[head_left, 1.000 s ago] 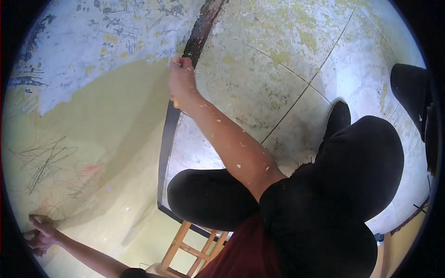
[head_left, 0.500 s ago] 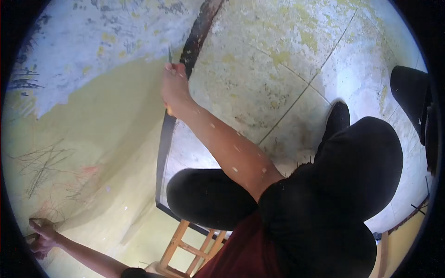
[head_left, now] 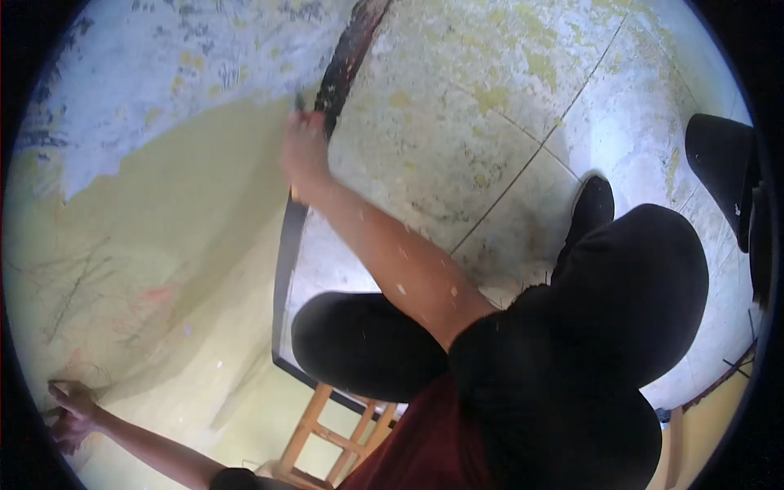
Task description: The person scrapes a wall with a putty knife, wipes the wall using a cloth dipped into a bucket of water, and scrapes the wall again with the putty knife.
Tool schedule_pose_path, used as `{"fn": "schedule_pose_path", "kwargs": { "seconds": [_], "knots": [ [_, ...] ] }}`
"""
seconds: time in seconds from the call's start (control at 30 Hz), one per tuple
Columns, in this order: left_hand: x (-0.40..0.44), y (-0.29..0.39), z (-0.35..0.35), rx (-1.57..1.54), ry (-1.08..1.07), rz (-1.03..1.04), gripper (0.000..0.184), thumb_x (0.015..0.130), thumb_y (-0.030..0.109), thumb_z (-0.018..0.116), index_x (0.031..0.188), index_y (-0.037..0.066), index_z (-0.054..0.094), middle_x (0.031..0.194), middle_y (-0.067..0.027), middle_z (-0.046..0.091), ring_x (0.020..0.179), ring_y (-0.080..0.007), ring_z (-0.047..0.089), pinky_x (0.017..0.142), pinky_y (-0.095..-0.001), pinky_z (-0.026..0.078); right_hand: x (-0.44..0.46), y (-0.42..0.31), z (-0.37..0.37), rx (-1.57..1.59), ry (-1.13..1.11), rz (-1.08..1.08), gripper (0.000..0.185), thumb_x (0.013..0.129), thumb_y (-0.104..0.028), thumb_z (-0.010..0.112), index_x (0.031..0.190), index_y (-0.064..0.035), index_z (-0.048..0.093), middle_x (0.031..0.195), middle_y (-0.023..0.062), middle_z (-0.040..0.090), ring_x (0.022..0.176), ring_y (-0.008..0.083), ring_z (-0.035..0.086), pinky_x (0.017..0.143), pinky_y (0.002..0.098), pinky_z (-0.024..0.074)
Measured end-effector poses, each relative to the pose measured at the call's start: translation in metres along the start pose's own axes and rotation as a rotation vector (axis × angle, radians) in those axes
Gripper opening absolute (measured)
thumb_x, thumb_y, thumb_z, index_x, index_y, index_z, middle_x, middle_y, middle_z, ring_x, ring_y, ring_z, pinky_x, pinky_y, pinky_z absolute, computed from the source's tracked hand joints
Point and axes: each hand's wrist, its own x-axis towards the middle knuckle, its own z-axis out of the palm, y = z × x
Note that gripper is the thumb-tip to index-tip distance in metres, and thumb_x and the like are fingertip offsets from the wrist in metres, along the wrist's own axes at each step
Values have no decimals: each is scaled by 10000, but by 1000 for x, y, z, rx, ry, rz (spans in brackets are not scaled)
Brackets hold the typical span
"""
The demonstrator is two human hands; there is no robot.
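My right hand (head_left: 308, 155) is closed around a scraper. Its thin grey blade (head_left: 300, 103) points up past my fingers, and a bit of orange handle (head_left: 296, 195) shows below the hand. The blade is at the wall, near the border between bare whitish plaster (head_left: 196, 65) and yellow-green paint (head_left: 180, 188), beside the dark baseboard (head_left: 347, 61). At the far left my left hand (head_left: 73, 415) rests against the painted wall with its thumb and fingers apart, holding nothing visible.
A stained tile floor (head_left: 457, 163) with paint flakes lies right of the baseboard. My bent knees in black trousers (head_left: 629, 294) fill the lower right, with a black shoe (head_left: 594, 208) beyond. A wooden frame (head_left: 339, 437) stands at the bottom. Another dark shape (head_left: 719, 171) is at the right edge.
My right hand has moved slightly left and down along the wall edge, and the scraper blade now shows. My left hand stays nearly in place.
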Motion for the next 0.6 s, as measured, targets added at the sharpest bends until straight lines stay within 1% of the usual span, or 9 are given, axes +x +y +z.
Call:
{"fn": "schedule_pose_path", "kwargs": {
  "seconds": [0.07, 0.1, 0.13, 0.2, 0.27, 0.37, 0.47, 0.53, 0.6],
  "knots": [
    [-8, -10, 0, 32, 5, -3, 1131, 578, 980, 468, 1254, 73, 503, 1225, -230, 432, 1140, -393, 404, 911, -593, 303, 34, -19, -23, 490, 26, 819, 343, 982, -437, 467, 1137, -131, 457, 796, 194, 658, 735, 412, 651, 695, 512, 494],
    [-6, -8, 4, 34, 25, -11, 1132, 578, 979, 468, 1258, 75, 499, 1222, -229, 433, 1142, -393, 402, 918, -591, 299, 28, -42, -43, 458, -73, 747, 308, 985, -405, 470, 1113, -126, 446, 806, 244, 663, 758, 489, 637, 685, 544, 472],
    [-5, -5, 9, 36, 46, -18, 1132, 578, 979, 469, 1262, 76, 495, 1219, -228, 434, 1144, -393, 400, 924, -590, 294, 13, -54, -43, 470, -69, 733, 308, 985, -405, 470, 1113, -126, 446, 806, 244, 663, 758, 489, 637, 685, 544, 472],
    [-4, 2, 3, 15, 8, -35, 1133, 576, 975, 479, 1253, 67, 499, 1224, -240, 432, 1155, -406, 388, 941, -588, 290, -26, -59, -38, 13, -77, 281, 277, 986, -365, 468, 1124, -127, 438, 779, 262, 652, 762, 508, 623, 615, 589, 441],
    [-4, 11, -6, -23, -18, -58, 1130, 575, 971, 489, 1232, 52, 511, 1242, -258, 431, 1164, -411, 379, 951, -588, 289, -30, -54, -38, -30, -68, 240, 281, 980, -336, 472, 1169, -133, 425, 794, 300, 637, 791, 522, 609, 613, 613, 424],
    [-8, -43, 19, 80, 34, -2, 1141, 560, 963, 518, 1221, 33, 520, 1274, -280, 436, 1135, -424, 390, 934, -602, 288, -31, -45, -52, -152, -138, 115, 321, 961, -270, 512, 1225, -125, 400, 748, 289, 632, 733, 534, 600, 639, 608, 441],
    [-8, -101, 41, 284, -399, -168, 1026, 631, 901, 545, 1154, 21, 615, 1173, -255, 562, 1067, -393, 499, 922, -597, 327, -29, -27, -48, -184, -135, -12, 360, 954, -247, 530, 1257, -105, 397, 699, 277, 626, 700, 528, 601, 608, 608, 448],
    [-7, -94, 35, 227, -302, -149, 1019, 643, 894, 538, 1168, 23, 604, 1184, -252, 550, 1077, -391, 489, 927, -597, 322, -25, -18, -53, -264, -176, -12, 402, 946, -232, 547, 1290, -92, 394, 655, 266, 616, 667, 509, 609, 588, 592, 460],
    [-10, -60, 16, 125, -159, -91, 1012, 656, 887, 530, 1181, 24, 593, 1195, -249, 538, 1087, -389, 480, 932, -596, 317, -23, -8, -53, -343, -164, -138, 431, 938, -226, 563, 1315, -102, 394, 626, 252, 611, 636, 492, 614, 569, 583, 461]
  ]
}}
